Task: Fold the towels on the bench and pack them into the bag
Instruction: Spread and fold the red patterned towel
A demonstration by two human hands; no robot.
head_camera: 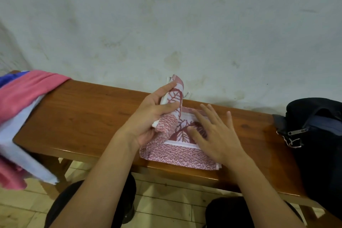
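— Two hands on one towel, as far as I can see. Where does it lie?

— The red-and-white patterned towel (182,147) lies on the wooden counter (83,113), roughly in the middle of its length, with its near edge close to the counter's front edge. Its lower part is flat; its left portion is lifted up and stands above the rest.

— Which hand lifts it?

— The left hand (153,116). Its fingers (166,89) and thumb are curled round the raised flap, clamped on the cloth, so the leaf pattern shows between them.

— And the other?

— The right hand (218,135) lies palm down on the flat part of the towel. Its fingers (207,114) are straight and spread apart, pressing on the cloth and gripping nothing.

— Any more towels?

— Several, in a heap at the far left end of the counter: a pink towel (24,90) on top, with a pale blue towel (18,135) under it that hangs over the counter's end. A strip of deeper blue shows at the back of the heap, but I cannot tell what it belongs to.

— The bag?

— A dark bag (318,135) sits at the right end of the counter, well apart from the patterned towel. A zip pull and a bit of white cord show on its left side. Whether its mouth is open I cannot tell.

— Behind all that?

— A pale, stained wall (166,24). Below, a tiled floor (166,200), and the person's dark-clad knees just in front of the counter.
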